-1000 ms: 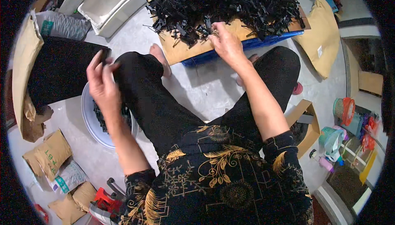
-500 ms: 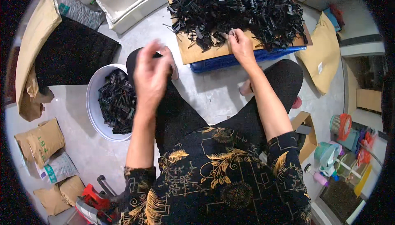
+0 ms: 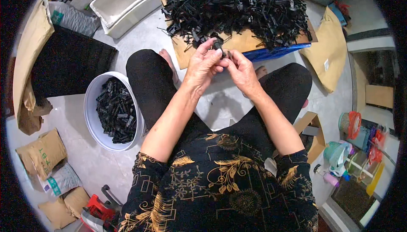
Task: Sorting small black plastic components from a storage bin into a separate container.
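Both hands meet in front of the near edge of a board (image 3: 183, 54) heaped with black plastic parts (image 3: 237, 7). Between thumb and fingers, my left hand (image 3: 201, 68) pinches a small black plastic part (image 3: 218, 45). My right hand (image 3: 243, 74) is closed beside it, its fingertips up against the lower end of the part; whether they hold anything else is hidden. Left of my knee stands a white bucket (image 3: 90, 113) with many similar black parts (image 3: 116, 111) in it.
The board rests on a blue crate (image 3: 277, 52). White foam boxes (image 3: 123, 24) lie at the far left, near a black box (image 3: 72, 58). A tan sack (image 3: 326, 49) leans at the right. Paper bags (image 3: 46, 153) and a red machine (image 3: 99, 211) are at lower left.
My left hand has come from above the left knee to the board's edge and now pinches a black part. My right hand has drawn back toward me and left, meeting it.
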Motion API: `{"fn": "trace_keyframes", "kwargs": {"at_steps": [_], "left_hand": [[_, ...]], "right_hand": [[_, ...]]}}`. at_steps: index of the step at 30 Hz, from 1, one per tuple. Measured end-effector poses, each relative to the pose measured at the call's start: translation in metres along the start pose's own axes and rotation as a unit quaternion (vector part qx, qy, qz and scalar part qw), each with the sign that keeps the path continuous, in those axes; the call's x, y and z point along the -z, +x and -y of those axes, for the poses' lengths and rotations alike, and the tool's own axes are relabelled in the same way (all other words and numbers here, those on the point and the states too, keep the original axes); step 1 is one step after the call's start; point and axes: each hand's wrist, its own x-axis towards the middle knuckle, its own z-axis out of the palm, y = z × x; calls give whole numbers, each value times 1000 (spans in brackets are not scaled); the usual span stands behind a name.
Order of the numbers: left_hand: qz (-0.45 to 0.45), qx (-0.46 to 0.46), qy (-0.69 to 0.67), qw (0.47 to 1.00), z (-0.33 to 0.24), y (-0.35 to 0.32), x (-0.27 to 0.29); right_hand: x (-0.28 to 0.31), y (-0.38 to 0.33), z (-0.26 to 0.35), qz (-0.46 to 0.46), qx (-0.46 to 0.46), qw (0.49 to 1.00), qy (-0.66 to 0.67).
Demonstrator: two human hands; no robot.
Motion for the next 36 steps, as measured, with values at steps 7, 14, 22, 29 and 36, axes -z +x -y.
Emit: {"fn": "trace_keyframes", "kwargs": {"at_steps": [7, 14, 22, 29, 36], "left_hand": [[-85, -8, 73, 994, 7, 0, 6], [-99, -14, 225, 969, 14, -4, -2], [-84, -69, 269, 957, 25, 2, 2], [-110, -226, 467, 848, 36, 7, 10], [-114, -250, 575, 771, 36, 12, 11]], "right_hand": [[3, -5, -8, 2, -32, 999, -40], [6, 4, -4, 49, -148, 983, 94], [6, 10, -2, 92, -194, 970, 114], [0, 12, -12, 88, -201, 972, 83], [-4, 17, -15, 79, -258, 958, 100]]}}
